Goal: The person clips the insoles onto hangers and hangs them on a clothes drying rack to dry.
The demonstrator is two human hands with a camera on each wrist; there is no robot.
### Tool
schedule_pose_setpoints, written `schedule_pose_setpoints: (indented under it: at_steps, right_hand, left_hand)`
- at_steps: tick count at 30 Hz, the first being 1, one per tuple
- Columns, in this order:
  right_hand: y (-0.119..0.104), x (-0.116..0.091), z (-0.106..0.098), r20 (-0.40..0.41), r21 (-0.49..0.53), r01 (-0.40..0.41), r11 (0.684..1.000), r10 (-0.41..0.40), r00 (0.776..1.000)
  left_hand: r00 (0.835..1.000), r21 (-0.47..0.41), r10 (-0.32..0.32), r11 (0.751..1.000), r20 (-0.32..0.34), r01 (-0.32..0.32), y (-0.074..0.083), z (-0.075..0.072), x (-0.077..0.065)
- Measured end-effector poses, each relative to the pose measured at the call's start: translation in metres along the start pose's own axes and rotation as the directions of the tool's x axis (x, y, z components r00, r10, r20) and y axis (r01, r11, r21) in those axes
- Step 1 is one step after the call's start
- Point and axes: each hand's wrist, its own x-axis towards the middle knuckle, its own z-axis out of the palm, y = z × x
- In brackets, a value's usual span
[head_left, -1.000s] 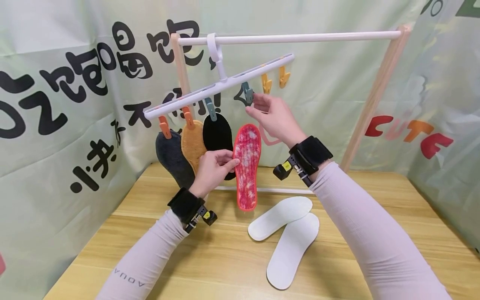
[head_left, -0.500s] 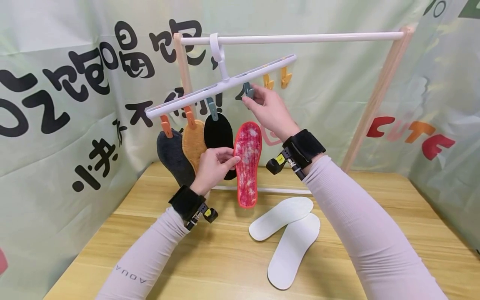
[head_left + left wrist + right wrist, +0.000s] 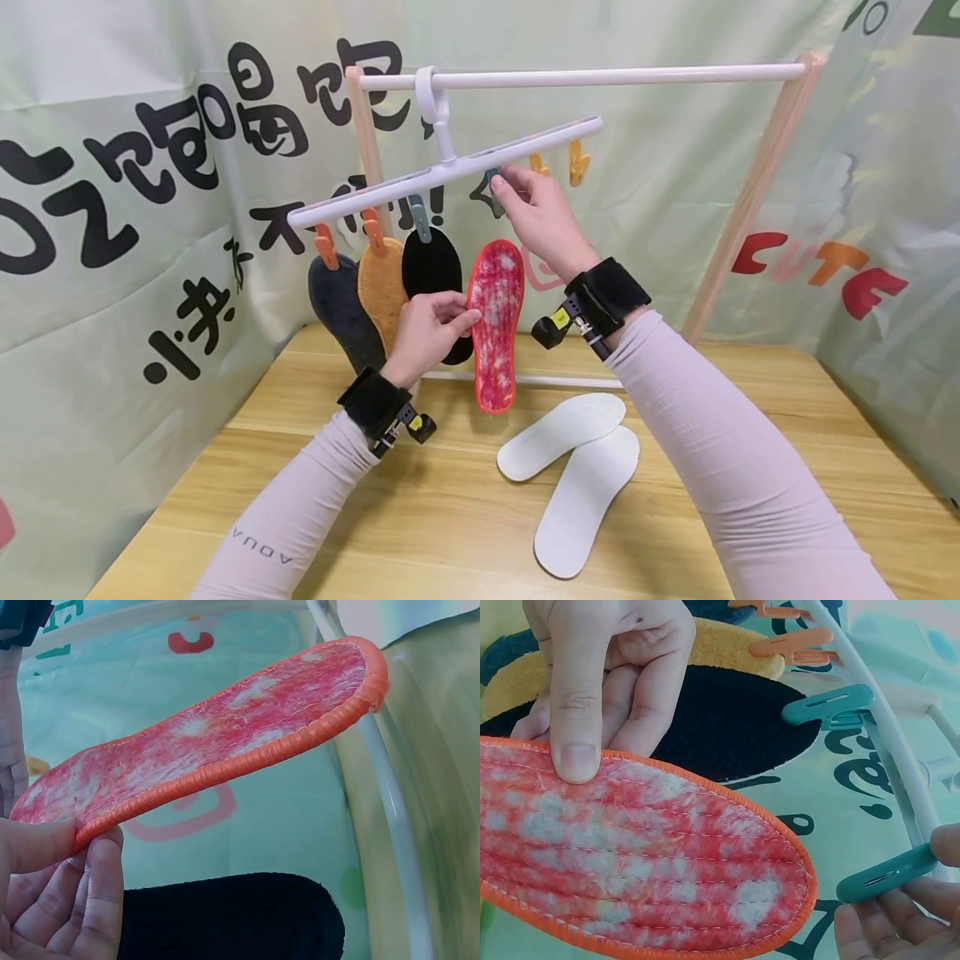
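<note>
Pinched at its edge between thumb and fingers of my left hand is a red-and-white insole with an orange-red rim, held upright below the hanger. My right hand grips a teal clip on the white hanger, thumb on one side and fingers on the other. The insole's top end is apart from that clip. Left of it, a black insole hangs from another teal clip. A yellow-brown insole and a dark grey insole hang from orange clips.
Two white insoles overlap on the wooden table. The hanger hooks over the white bar of a wood-framed rack and tilts up to the right. Two yellow clips hang at its right end.
My right hand has closed on the teal clip and tipped it up against the hanger. The hanger's right end has dropped slightly. My left hand raised the red insole a little.
</note>
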Motion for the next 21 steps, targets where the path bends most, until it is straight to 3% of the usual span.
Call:
schedule_pose_setpoints:
  at_steps: [21]
  right_hand:
    - [0.0064, -0.0031, 0.0000, -0.061, 0.081, 0.074, 0.994, -0.069, 0.996]
  left_hand:
    - [1.000, -0.034, -0.018, 0.999, -0.014, 0.017, 0.0003, 0.0052, 0.0027]
